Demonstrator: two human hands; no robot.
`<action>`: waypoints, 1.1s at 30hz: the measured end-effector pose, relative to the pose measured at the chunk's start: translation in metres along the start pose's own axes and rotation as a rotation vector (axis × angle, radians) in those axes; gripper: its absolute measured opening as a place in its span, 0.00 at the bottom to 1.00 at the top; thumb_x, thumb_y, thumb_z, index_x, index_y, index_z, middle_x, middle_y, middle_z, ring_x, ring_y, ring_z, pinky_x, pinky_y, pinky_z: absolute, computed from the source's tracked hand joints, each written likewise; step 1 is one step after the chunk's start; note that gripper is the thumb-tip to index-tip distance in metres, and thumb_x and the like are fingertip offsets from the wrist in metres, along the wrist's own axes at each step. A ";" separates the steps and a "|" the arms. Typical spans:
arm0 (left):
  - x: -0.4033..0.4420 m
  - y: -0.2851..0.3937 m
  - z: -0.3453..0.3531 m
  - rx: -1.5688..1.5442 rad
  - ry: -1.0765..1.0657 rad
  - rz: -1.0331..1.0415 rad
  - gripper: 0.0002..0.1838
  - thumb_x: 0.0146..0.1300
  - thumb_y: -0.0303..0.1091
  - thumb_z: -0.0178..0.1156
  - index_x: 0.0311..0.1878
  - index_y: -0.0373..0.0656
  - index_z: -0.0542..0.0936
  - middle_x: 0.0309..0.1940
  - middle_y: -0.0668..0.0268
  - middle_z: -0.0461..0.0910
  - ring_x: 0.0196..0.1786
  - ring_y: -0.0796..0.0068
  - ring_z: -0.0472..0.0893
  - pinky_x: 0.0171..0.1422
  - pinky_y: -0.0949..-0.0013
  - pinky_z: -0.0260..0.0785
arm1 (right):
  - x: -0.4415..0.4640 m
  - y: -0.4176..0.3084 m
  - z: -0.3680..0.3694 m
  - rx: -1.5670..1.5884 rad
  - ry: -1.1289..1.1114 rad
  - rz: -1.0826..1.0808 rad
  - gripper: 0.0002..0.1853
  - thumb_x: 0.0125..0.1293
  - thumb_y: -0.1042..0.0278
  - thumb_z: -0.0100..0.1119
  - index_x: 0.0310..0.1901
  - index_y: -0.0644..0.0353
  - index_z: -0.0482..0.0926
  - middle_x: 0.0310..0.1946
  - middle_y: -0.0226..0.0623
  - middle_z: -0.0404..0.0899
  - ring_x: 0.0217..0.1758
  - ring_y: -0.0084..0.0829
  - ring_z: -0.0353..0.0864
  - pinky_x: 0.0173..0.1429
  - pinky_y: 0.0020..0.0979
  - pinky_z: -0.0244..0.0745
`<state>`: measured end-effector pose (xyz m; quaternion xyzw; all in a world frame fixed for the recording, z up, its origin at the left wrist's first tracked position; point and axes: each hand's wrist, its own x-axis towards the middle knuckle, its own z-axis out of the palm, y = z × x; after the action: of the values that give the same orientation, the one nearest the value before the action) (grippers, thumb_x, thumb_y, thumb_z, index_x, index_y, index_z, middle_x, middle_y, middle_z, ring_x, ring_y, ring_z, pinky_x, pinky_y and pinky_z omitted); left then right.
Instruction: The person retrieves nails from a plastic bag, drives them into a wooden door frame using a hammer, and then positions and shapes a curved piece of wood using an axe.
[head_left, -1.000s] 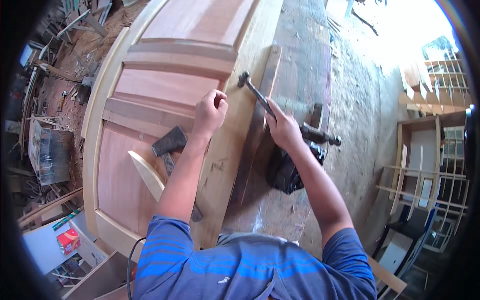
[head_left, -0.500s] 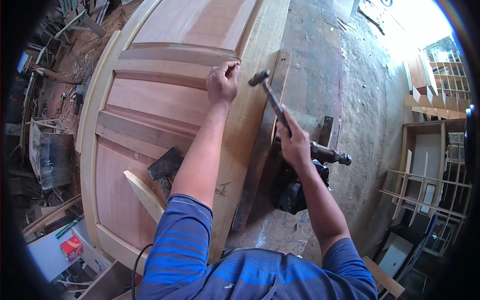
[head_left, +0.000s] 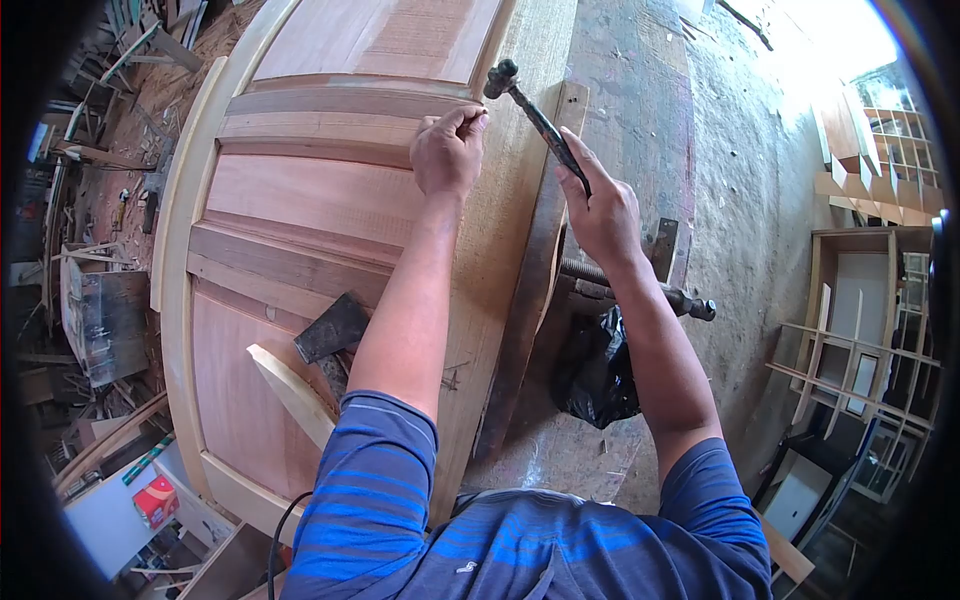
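Gripping hammer (head_left: 544, 130) in right hand (head_left: 605, 218), with head just beyond left hand (head_left: 447, 158). Pinching left fingers together over panelled woodwork (head_left: 310, 190) — cannot tell around what, if anything. Best to tap lightly, squarely — keeping fingertips clear of hammer's path.

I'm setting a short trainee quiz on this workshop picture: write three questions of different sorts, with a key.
1. Which of the person's hands holds the hammer?

2. True or false: the left hand is curled rather than spread flat.

3. On the panelled door, what lies beside the dark-headed tool?
a) a red box
b) a pointed wooden strip
c) a black plastic bag

Key:
1. The right hand
2. True
3. b
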<state>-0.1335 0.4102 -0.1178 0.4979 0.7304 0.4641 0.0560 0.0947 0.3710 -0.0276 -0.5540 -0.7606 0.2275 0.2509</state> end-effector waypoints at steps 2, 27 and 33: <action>0.001 0.001 0.000 0.008 -0.003 0.007 0.06 0.70 0.48 0.77 0.44 0.61 0.95 0.38 0.73 0.95 0.45 0.65 0.87 0.54 0.58 0.81 | -0.001 0.002 0.001 0.010 0.031 -0.055 0.28 0.84 0.51 0.63 0.81 0.37 0.77 0.41 0.51 0.93 0.43 0.57 0.94 0.46 0.52 0.85; 0.000 0.003 -0.001 0.030 -0.006 0.064 0.07 0.73 0.45 0.74 0.42 0.55 0.94 0.46 0.74 0.91 0.51 0.62 0.88 0.58 0.55 0.79 | -0.008 0.013 0.012 -0.002 0.103 -0.201 0.29 0.84 0.54 0.62 0.84 0.35 0.73 0.36 0.51 0.91 0.39 0.58 0.92 0.42 0.55 0.84; 0.000 0.000 0.000 0.082 -0.017 0.085 0.08 0.72 0.45 0.75 0.45 0.53 0.94 0.47 0.72 0.91 0.50 0.65 0.88 0.58 0.58 0.80 | -0.010 0.003 0.007 0.081 0.141 -0.214 0.31 0.83 0.58 0.65 0.84 0.35 0.73 0.39 0.50 0.91 0.41 0.56 0.93 0.41 0.52 0.84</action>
<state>-0.1341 0.4102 -0.1175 0.5341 0.7266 0.4316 0.0220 0.0948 0.3615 -0.0359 -0.4735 -0.7861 0.1903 0.3488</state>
